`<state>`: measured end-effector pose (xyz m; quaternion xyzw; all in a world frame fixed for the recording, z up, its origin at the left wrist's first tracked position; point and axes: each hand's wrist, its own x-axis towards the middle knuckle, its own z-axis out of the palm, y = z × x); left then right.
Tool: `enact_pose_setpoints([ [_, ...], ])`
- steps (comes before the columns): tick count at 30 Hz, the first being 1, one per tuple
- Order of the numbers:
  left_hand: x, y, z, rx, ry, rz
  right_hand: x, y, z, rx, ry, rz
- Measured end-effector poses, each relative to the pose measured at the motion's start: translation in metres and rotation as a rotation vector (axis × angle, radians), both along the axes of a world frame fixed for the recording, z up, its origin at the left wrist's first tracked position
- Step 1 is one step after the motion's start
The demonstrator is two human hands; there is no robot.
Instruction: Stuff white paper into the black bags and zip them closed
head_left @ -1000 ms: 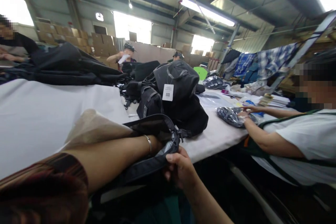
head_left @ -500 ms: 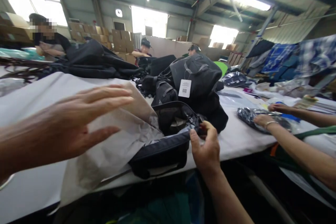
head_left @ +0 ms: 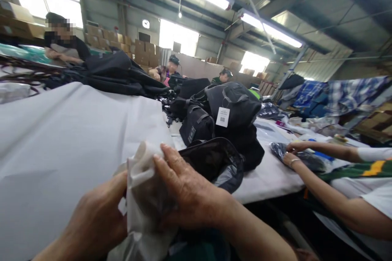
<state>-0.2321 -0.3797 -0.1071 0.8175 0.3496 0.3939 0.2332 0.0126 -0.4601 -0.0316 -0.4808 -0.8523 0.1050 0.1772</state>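
Observation:
A crumpled, whitish sheet of paper or thin plastic [head_left: 142,177] is squeezed between my two hands near the table's front edge. My left hand [head_left: 98,208] grips it from the left, its fingertips hidden behind the sheet. From the other side, my right hand [head_left: 190,191] closes on it, with two fingers bent over the top. Just beyond my right hand lies an open black bag [head_left: 234,155], its mouth gaping and a grey lining showing. Behind that, a dark backpack [head_left: 239,102] carries a white hang tag [head_left: 223,117].
White sheeting [head_left: 76,138] covers the table at left. Black bags [head_left: 113,73] are heaped at the back. To my right, a co-worker's hands [head_left: 292,155] handle a plastic-wrapped dark item [head_left: 309,161]. Other people stand across the table.
My right hand has let go of the open bag's rim and moved left onto the whitish sheet. The sheet has come off the bag and is bunched up; my left hand now grips it.

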Motion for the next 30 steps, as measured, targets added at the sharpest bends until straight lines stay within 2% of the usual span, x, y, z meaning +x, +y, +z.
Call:
enact_pose_setpoints([
  [3,0.009,0.005,0.001,0.081,-0.006,-0.109,-0.009,0.006,-0.008,0.030,0.063,0.193],
  [5,0.015,0.007,0.004,0.071,-0.047,-0.117,-0.016,0.008,-0.014,0.051,0.113,0.226],
  [7,0.021,0.004,0.012,0.052,-0.081,-0.117,-0.024,0.007,-0.019,0.101,0.119,0.184],
  [10,0.026,-0.001,0.023,0.003,-0.126,-0.050,-0.038,0.007,-0.029,0.250,0.131,0.079],
  [13,0.019,0.005,0.016,-0.064,-0.185,0.014,-0.040,0.010,-0.032,0.342,0.274,-0.013],
  [15,0.010,0.017,0.000,-0.191,-0.228,0.068,-0.035,0.014,-0.029,0.304,0.443,-0.116],
  [18,-0.003,0.035,-0.022,-0.562,-0.312,0.177,-0.023,0.018,-0.022,0.151,0.706,-0.304],
  [20,-0.007,0.038,-0.023,-0.832,-0.363,0.112,-0.016,0.020,-0.021,0.088,0.798,-0.398],
  [22,-0.007,0.032,-0.009,-1.019,-0.432,-0.034,-0.012,0.020,-0.021,0.118,0.763,-0.362],
  [24,-0.003,0.021,0.016,-1.058,-0.531,-0.142,-0.012,0.019,-0.020,0.220,0.580,-0.187],
  [26,0.003,0.009,0.045,-0.962,-0.589,-0.248,-0.016,0.017,-0.017,0.327,0.336,-0.015],
  [27,0.006,0.004,0.058,-0.890,-0.585,-0.333,-0.017,0.016,-0.014,0.371,0.248,0.019],
  [29,0.010,-0.002,0.074,-0.767,-0.533,-0.534,-0.017,0.015,-0.008,0.418,0.217,-0.006],
  [30,0.012,-0.004,0.077,-0.725,-0.530,-0.587,-0.014,0.014,-0.006,0.434,0.238,-0.034],
])
